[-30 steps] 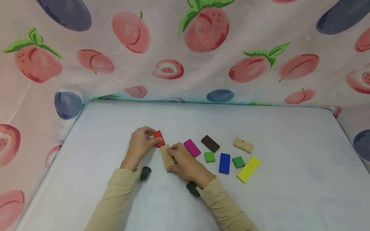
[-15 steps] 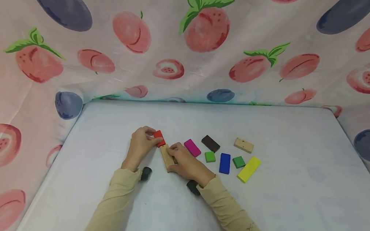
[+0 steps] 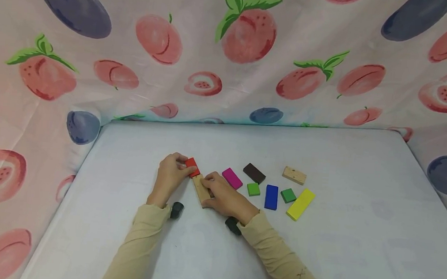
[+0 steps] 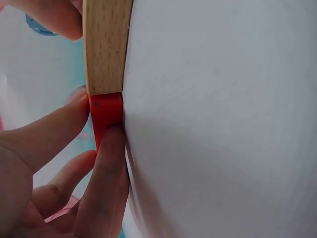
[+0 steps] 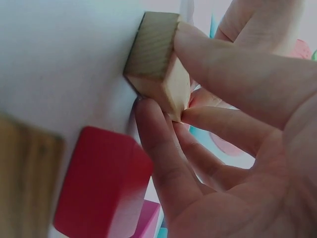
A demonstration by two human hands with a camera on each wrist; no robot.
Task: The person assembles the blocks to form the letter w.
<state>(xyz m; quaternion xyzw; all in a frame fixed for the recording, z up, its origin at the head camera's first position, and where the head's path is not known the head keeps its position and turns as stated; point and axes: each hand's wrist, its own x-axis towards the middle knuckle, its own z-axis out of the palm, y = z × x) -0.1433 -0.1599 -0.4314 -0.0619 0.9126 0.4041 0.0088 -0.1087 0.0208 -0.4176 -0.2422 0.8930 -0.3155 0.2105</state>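
My left hand (image 3: 169,175) pinches a red block (image 3: 192,165) between thumb and fingers on the white table (image 3: 135,140). End to end with it lies a plain wooden block (image 3: 199,188), which my right hand (image 3: 226,198) grips by its sides. In the left wrist view the wooden block (image 4: 106,49) and the red block (image 4: 106,110) meet at their ends. The right wrist view shows my right thumb and fingers around the wooden block (image 5: 154,44). Beside that hand lie another red block (image 5: 96,183) and a wooden piece (image 5: 27,181), which my hand mostly hides from the head view.
Right of my hands lie a magenta block (image 3: 232,179), a dark brown block (image 3: 254,173), a light green square (image 3: 253,189), a blue block (image 3: 271,198), a green square (image 3: 288,195), a yellow block (image 3: 300,204) and a speckled wooden block (image 3: 294,175). Fruit-patterned cloth (image 3: 152,84) hangs behind.
The wooden block's far end has shifted very slightly left against the red block. Both hands keep their places and their holds.
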